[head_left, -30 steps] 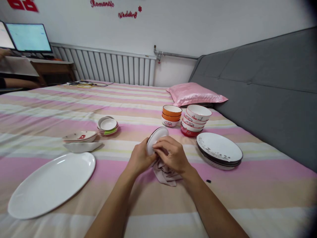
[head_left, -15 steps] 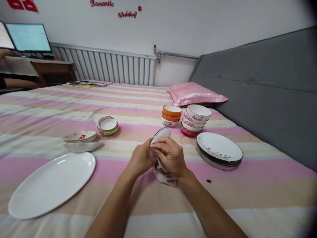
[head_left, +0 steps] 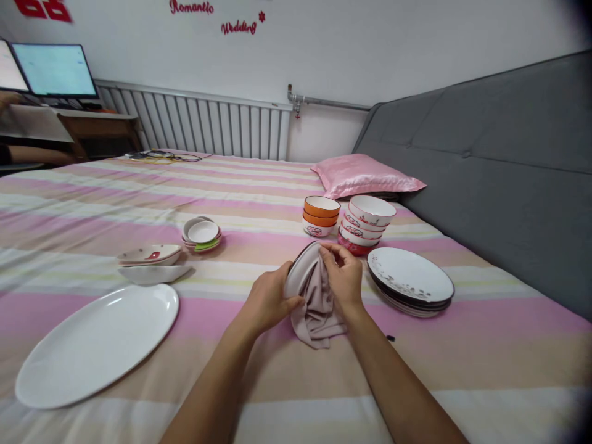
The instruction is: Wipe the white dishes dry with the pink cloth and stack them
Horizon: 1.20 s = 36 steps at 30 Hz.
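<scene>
A white plate with a dark rim (head_left: 298,272) stands tilted on edge above the bed in front of me. My left hand (head_left: 269,300) grips its left side, thumb on the white face. My right hand (head_left: 343,275) pinches a dusty-pink cloth (head_left: 317,314) at the plate's upper right edge, and the cloth hangs down over the plate's face. To the right of my hands lies a stack of plates (head_left: 409,274) with dark rims and a floral print. Behind them stand stacked orange and white bowls (head_left: 320,216) and a stack of white and red bowls (head_left: 367,223).
A white oval platter (head_left: 99,345), boat-shaped dishes (head_left: 150,256) and small nested dishes (head_left: 202,233) lie on the left. A small black piece (head_left: 391,338) is near my right forearm. Farther off are a pink pillow (head_left: 365,174), cables (head_left: 161,156) and a grey headboard (head_left: 499,160).
My right hand has moved up and right to the plate's upper edge, opening out the cloth. More of the plate's face and the cloth now show. My left hand still holds the plate.
</scene>
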Each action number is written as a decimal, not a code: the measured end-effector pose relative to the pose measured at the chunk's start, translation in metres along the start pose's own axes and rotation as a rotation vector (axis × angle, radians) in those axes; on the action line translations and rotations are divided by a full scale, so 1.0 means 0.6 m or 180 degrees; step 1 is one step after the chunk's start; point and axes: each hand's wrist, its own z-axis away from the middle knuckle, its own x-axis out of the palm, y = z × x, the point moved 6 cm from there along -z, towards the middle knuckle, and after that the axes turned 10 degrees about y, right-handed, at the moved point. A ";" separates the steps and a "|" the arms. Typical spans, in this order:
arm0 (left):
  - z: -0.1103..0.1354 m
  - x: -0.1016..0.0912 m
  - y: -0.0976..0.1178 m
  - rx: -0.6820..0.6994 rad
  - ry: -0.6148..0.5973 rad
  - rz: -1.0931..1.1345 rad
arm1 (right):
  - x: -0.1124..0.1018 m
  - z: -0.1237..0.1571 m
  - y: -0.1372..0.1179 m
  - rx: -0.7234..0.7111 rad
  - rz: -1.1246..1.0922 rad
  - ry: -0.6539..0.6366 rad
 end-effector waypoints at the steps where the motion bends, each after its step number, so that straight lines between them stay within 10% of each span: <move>1: 0.000 0.000 0.000 -0.0015 -0.0011 -0.0003 | 0.000 -0.003 0.014 0.0156 -0.0080 0.0009; 14: 0.003 0.005 0.006 0.0163 -0.0080 0.0034 | -0.014 -0.012 0.113 0.1254 -0.0045 0.0228; 36: 0.002 0.002 -0.005 0.0107 -0.0086 0.0070 | 0.016 0.055 -0.113 -0.2257 0.0543 -0.0370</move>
